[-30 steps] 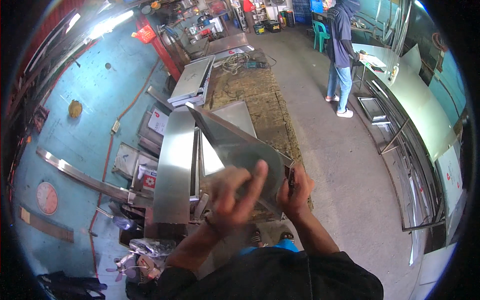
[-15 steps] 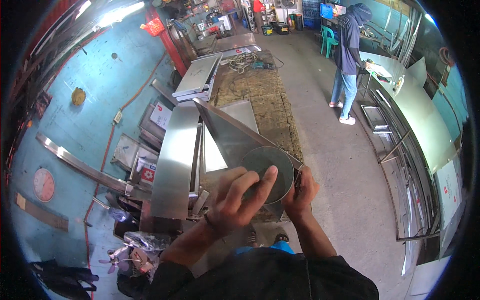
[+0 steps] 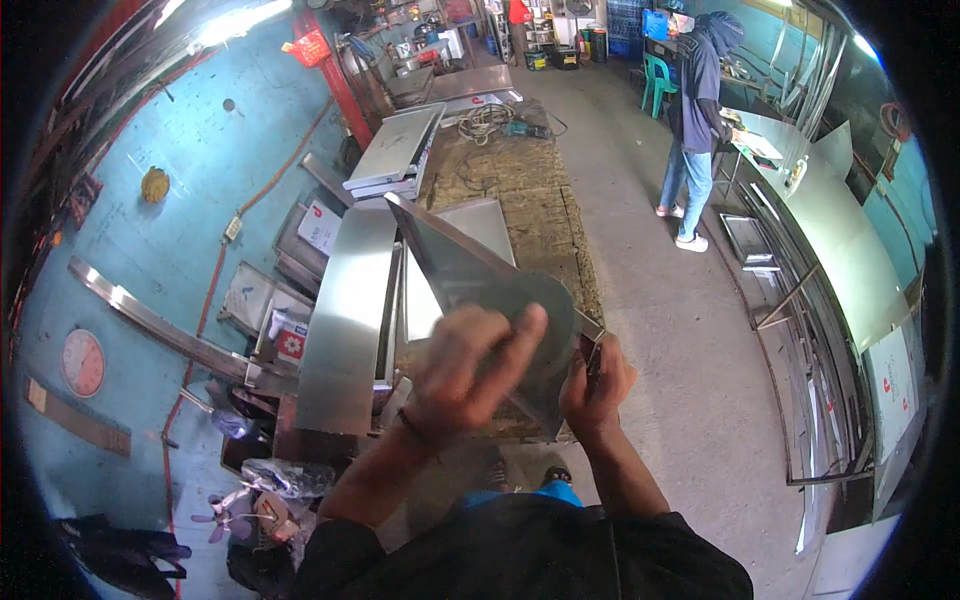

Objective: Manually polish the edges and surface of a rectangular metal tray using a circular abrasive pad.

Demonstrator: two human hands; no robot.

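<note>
Two bare hands are working a thin steel sheet [image 3: 470, 270] held up over the near end of a wooden workbench [image 3: 520, 190]. The left hand [image 3: 470, 365] is pressing flat against the sheet's face, fingers spread rather than closed, blurred with motion. The right hand [image 3: 597, 380] is pinching the sheet's right edge, gripping it firmly. Far right, another person [image 3: 700, 110] is standing at a steel counter [image 3: 840, 220]. Since the edge is running through the right palm, a sudden slip could likely cut it; the flat left hand is giving little hold if the sheet is tipping.
</note>
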